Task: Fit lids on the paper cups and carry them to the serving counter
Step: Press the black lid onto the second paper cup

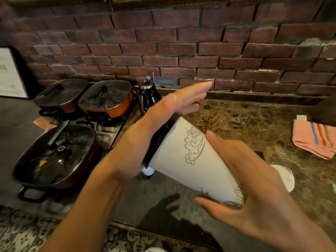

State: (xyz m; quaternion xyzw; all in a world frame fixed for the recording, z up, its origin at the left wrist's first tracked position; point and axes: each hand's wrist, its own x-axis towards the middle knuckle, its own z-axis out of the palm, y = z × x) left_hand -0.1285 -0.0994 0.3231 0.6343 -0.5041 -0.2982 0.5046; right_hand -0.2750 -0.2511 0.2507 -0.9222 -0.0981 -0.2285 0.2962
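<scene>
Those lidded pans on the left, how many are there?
3. A dark red pan sits at the back left, an orange pan right beside it, and a larger dark pan nearer the camera. Others beyond the left edge would be unseen.

We stand in a kitchen; lidded electric pans by a marble counter; brick wall behind.

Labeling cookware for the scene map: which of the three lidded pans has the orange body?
The orange pan, back row, right of the pair, next to the black kettle. The back-left pan and the front pan both have dark red bodies.
</scene>
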